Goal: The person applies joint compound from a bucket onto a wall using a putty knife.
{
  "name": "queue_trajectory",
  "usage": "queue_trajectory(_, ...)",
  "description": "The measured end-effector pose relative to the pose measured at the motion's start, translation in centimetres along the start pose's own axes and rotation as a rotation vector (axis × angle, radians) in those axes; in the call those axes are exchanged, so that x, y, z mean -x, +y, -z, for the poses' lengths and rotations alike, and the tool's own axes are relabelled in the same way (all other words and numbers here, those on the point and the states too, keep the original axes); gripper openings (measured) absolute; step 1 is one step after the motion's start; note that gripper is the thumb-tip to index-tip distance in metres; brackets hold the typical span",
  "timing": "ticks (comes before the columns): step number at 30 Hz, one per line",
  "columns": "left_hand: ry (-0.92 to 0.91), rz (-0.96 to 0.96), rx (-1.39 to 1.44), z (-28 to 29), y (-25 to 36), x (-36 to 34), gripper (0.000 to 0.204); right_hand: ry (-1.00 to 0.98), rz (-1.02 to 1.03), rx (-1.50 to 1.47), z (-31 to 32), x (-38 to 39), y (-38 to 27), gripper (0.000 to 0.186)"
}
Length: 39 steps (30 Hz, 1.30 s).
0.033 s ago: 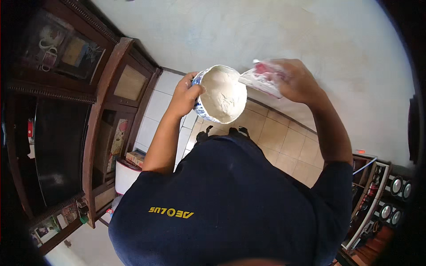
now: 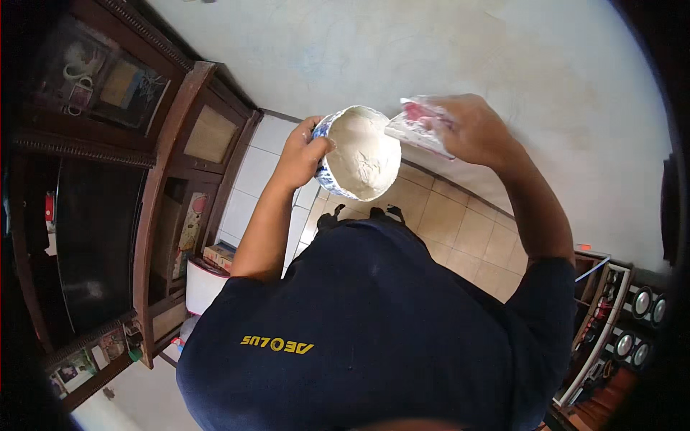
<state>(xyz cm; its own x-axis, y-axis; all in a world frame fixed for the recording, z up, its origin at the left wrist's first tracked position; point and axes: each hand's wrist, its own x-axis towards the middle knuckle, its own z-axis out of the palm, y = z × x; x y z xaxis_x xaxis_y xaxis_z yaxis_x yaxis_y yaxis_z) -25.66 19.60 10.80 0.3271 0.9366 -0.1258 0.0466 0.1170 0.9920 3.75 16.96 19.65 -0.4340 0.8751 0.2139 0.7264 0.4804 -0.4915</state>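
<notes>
My left hand [image 2: 298,156] grips the side of a round bowl [image 2: 327,178], its thumb over the rim and its fingers around the outside. Blue and white patterning covers the bowl's outer wall, and thick white paste [image 2: 368,165] coats the inside. In my right hand [image 2: 476,133] is a flat scraper [image 2: 418,135], smeared with white and showing some red. Its leading corner meets or overlaps the bowl's right rim; I cannot tell whether they touch. Motion blurs the right fingers and the scraper's upper edge.
A pale, patchy wall [image 2: 359,50] rises just beyond the bowl. Dark wooden cabinets [image 2: 147,244] with glass doors line the left, near a white rounded container [image 2: 205,287]. Tiled floor [image 2: 445,223] lies below. A rack [image 2: 593,327] and round speakers [image 2: 642,302] stand at the right.
My right hand and the scraper have shifted slightly left, and the scraper's tilt has altered a little. My left hand and the bowl are almost unmoved.
</notes>
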Motion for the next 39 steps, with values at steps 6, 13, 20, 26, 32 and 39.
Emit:
queue_trajectory(6,0.028,0.033,-0.136,-3.9,0.7,-0.9,0.047,-0.268,0.047,0.45,0.5,-1.1,1.5,0.025)
queue_trajectory(13,0.112,0.068,-0.303,-7.3,0.8,-1.3,0.05,-0.322,0.135,0.399,-0.7,-1.6,5.3,0.021)
queue_trajectory(20,0.24,0.022,-0.498,-9.5,0.1,-2.4,0.053,-0.363,0.065,0.389,-2.1,-1.7,7.0,0.023)
queue_trajectory(26,0.269,0.014,-0.578,-10.6,-0.9,-3.0,0.056,-0.285,-0.036,0.266,-2.6,-0.9,8.8,0.023)
queue_trajectory(32,0.228,0.1,-0.659,-11.2,-1.4,-3.9,0.059,-0.191,-0.181,0.106,-4.4,0.8,12.3,0.026)
queue_trajectory(39,0.227,0.09,-0.631,-10.8,-2.4,-4.6,0.061,-0.245,-0.323,0.121,-3.7,1.2,11.8,0.036)
